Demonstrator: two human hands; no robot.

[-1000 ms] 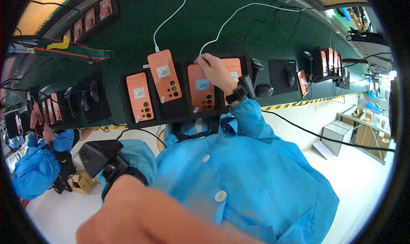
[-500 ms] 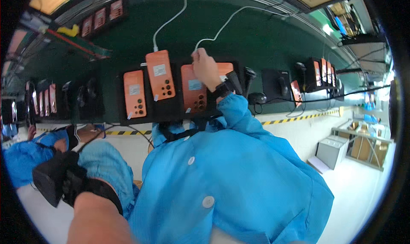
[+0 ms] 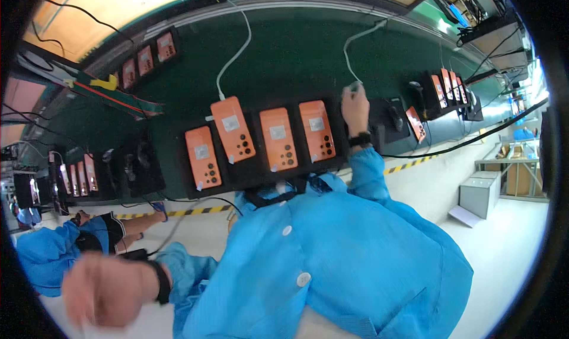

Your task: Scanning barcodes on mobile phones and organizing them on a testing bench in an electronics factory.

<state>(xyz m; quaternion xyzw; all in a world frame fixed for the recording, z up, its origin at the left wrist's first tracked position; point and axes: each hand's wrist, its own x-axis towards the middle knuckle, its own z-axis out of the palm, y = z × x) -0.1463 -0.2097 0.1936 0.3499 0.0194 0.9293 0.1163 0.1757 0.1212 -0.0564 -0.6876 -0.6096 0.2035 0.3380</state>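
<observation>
My right hand is closed in a pinch on the plug end of a white cable, just beyond the right end of a black tray. Four-camera-like clusters aside, several orange phones lie there back up, each with a pale label: the leftmost phone, a tilted phone, a third phone and the rightmost phone. Another white cable runs into the tilted phone's far end. Low at the left, away from the bench, my left hand is smeared by motion; its fingers cannot be made out.
More orange phones stand in a tray on the right and in others at far left. A black pad lies beside my right hand. One black cable crosses the right side. A co-worker's blue sleeve shows at left.
My right hand has moved right, from over the third phone to beyond the tray, taking the cable end along. My left hand has come into view at lower left. The whole view has shifted.
</observation>
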